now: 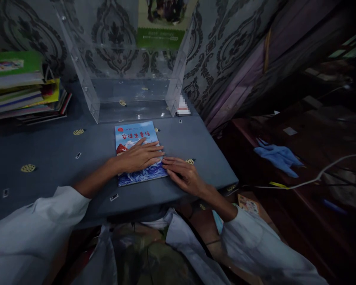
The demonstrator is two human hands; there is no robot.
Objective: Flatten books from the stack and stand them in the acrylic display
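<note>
Book point(141, 175), middle hidden | left hand point(139, 156) flat atop | right hand point(185, 174) at edge, grip unclear

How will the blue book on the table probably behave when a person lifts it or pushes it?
The blue book looks thin, so it is probably light and may flex if raised by one corner. Lying flat, it seems unlikely to roll or tip. The left hand rests on its cover, which could add drag against sliding.
</note>
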